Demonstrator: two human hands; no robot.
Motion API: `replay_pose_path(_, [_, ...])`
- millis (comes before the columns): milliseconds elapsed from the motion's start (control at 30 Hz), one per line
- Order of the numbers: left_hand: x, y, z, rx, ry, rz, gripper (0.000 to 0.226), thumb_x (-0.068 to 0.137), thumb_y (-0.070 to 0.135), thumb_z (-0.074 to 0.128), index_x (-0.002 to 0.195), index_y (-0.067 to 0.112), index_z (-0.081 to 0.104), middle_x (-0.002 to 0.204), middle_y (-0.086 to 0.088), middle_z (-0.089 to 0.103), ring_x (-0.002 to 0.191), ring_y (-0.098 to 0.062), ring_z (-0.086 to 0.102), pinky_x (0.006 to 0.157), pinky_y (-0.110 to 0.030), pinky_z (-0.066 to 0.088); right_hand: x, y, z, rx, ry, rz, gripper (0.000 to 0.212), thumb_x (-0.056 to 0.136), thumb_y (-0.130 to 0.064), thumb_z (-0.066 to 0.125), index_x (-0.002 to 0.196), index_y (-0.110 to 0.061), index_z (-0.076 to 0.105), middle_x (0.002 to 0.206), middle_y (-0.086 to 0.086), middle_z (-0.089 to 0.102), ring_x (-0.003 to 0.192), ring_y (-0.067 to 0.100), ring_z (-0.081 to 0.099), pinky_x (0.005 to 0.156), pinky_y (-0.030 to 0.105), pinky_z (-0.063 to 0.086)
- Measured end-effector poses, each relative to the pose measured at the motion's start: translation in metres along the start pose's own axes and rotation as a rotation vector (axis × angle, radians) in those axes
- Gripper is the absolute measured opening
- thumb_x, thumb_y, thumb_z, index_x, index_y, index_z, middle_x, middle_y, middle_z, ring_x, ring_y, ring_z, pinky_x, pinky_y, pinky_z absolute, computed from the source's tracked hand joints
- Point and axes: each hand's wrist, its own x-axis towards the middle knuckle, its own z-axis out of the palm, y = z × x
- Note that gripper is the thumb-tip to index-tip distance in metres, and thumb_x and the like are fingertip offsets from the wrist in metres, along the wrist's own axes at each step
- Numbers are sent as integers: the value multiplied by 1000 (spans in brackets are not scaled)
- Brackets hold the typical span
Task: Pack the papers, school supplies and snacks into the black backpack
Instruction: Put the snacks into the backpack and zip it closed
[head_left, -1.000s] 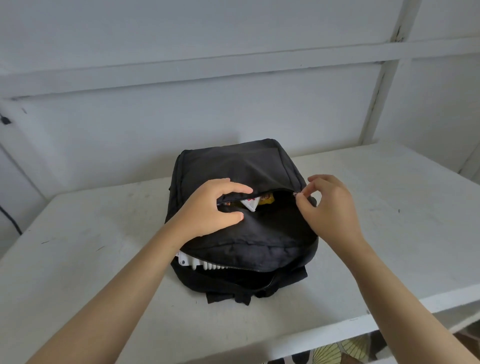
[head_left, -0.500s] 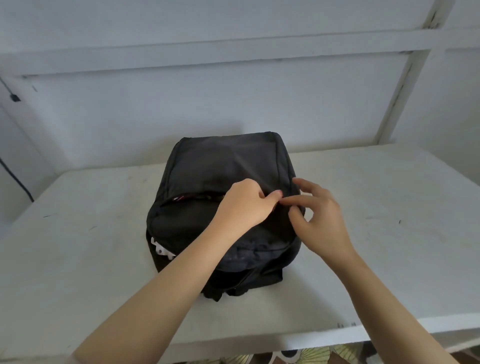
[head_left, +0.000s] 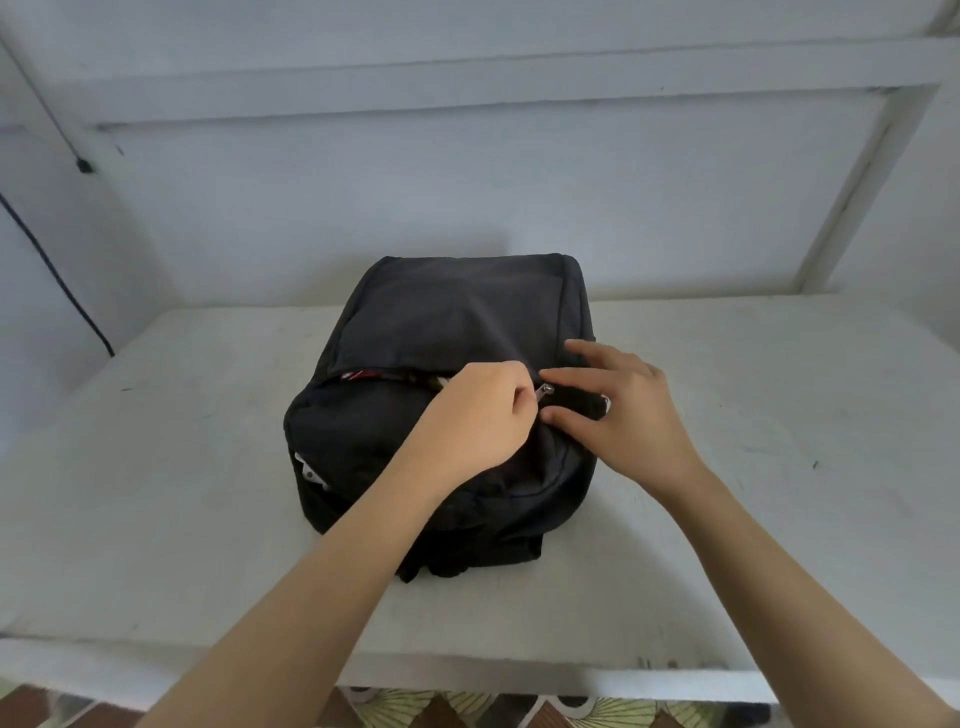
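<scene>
The black backpack (head_left: 457, 322) lies flat on the white table (head_left: 753, 441). Its front pocket is open along the left part of the zip, and a red and white snack wrapper (head_left: 363, 375) shows in the gap. My left hand (head_left: 478, 415) is curled and pinches the metal zipper pull (head_left: 545, 389) at the right part of the pocket. My right hand (head_left: 618, 410) lies on the bag just right of the pull, fingers straight, pressing the fabric down. White papers (head_left: 310, 472) stick out of the main compartment at the bag's lower left corner.
A white wall with beams stands right behind the table. A black cable (head_left: 57, 270) runs down the wall at the far left. The table's front edge (head_left: 519, 675) is close to me, with a patterned floor below it.
My left hand has moved from the pocket's mouth across to the zipper pull and taken hold of it. My right hand has let go of the pull and flattened on the bag.
</scene>
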Motion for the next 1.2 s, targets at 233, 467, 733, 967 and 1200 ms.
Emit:
replay_pose_path(233, [-1,-8,-20,115,70,7,14,95,21,46,88,17,57,67,11,46,60,-6,45,51,-15,29,7,5,7,-94,152,-118,15,77,-33,71,91,-28,75,114,-6,66,106,19,59,98,42,29])
replay_pose_path(467, [-24,-45,-37,219,172,-45,16,94,19,45,84,13,55,78,1,57,73,-17,51,61,-27,35,9,4,3,-82,102,-107,16,76,-37,68,89,-31,74,122,-5,63,111,19,56,103,48,29])
replay_pose_path(733, [-22,-51,-40,196,195,-41,14,95,19,44,85,18,55,77,5,56,69,-11,49,54,-15,31,30,-23,13,-120,28,-257,39,70,-51,65,103,-31,71,128,-3,59,118,21,53,107,52,22])
replay_pose_path(967, [-17,-53,-45,80,228,-64,8,88,16,51,88,20,58,78,5,61,64,-7,48,56,-13,33,37,-24,28,-93,61,-290,11,73,-31,74,81,-23,75,121,-3,63,113,21,55,108,54,19])
replay_pose_path(1200, [8,-71,-57,265,53,-1,70,61,45,79,124,31,49,128,7,49,118,-18,42,95,-31,31,39,-23,30,-66,71,-301,13,71,-33,71,78,-23,75,119,-4,64,111,20,57,107,54,20])
